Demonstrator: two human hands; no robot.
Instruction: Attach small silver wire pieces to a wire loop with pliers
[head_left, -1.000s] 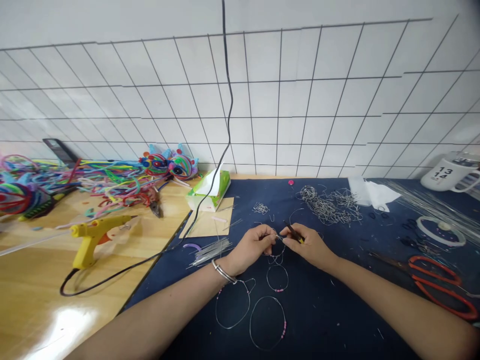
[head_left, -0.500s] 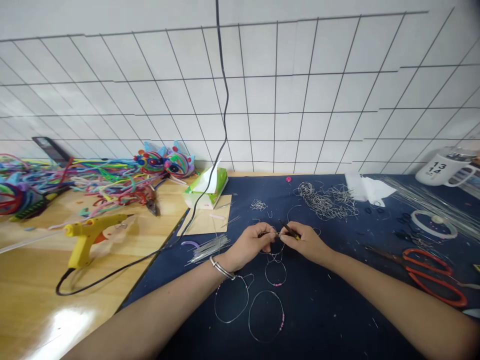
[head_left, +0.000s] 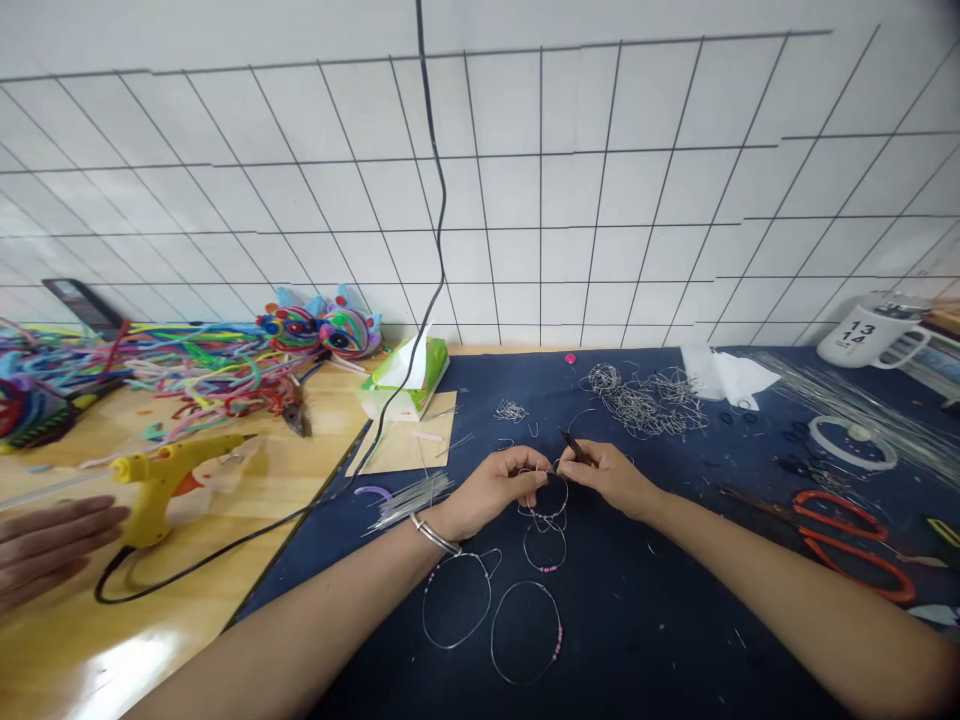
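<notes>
My left hand (head_left: 504, 490) is closed in a pinch on a thin wire ring (head_left: 564, 497) strung with small beads. Close beside it, my right hand (head_left: 611, 478) is wrapped around small dark pliers (head_left: 574, 441), whose tip points up and away; most of the tool is hidden in the palm. Below the hands lie more wire rings: a small one with pink beads (head_left: 550, 569), a larger one (head_left: 559, 640) nearer me, and another (head_left: 450, 647) by my left wrist. Whether the pliers touch the held wire cannot be made out.
Another person's hand (head_left: 56, 545) is beside a yellow glue gun (head_left: 154, 495) at left. A tissue box (head_left: 409, 385), cut wires (head_left: 411, 500), tangled wire (head_left: 649, 400), orange-handled scissors (head_left: 847, 525) and a white mug (head_left: 862, 335) stand around. A black cable (head_left: 439, 200) hangs in front.
The view has shifted slightly to the right. Another person's hand has come in at the left edge. My hands have drawn slightly apart, and the pliers' tip has tilted upward.
</notes>
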